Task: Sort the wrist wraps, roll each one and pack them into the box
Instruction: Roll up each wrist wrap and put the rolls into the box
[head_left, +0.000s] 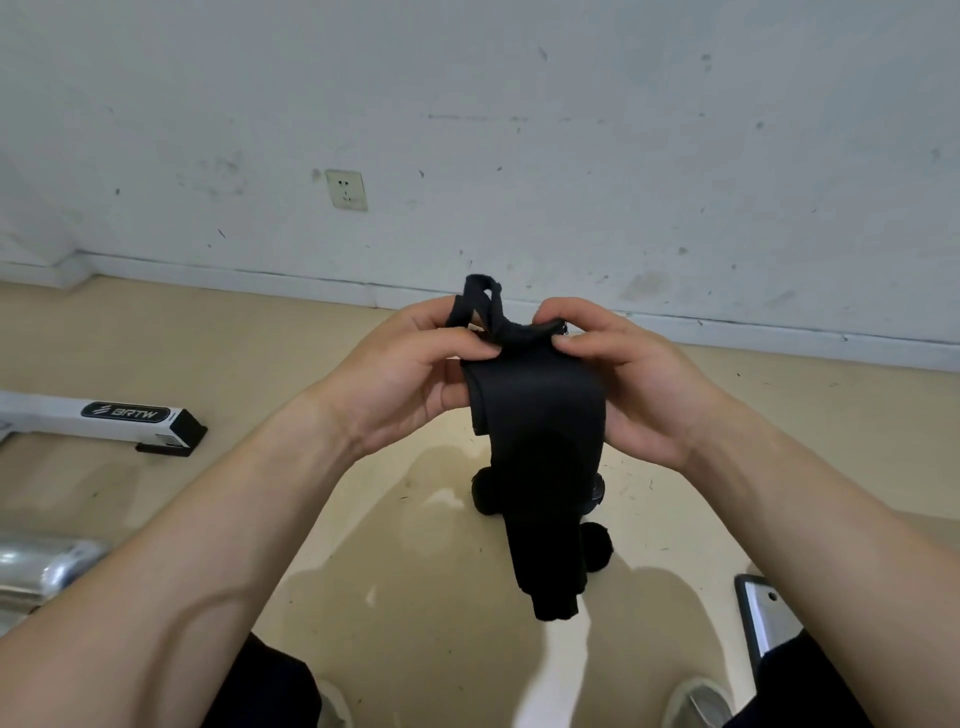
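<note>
While both hands pinch its top, black wrist wrap hangs

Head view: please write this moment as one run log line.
left hand: pinches wrist wrap top | right hand: pinches same end | lower end: hangs unrolled | rolled wraps: on floor
</note>
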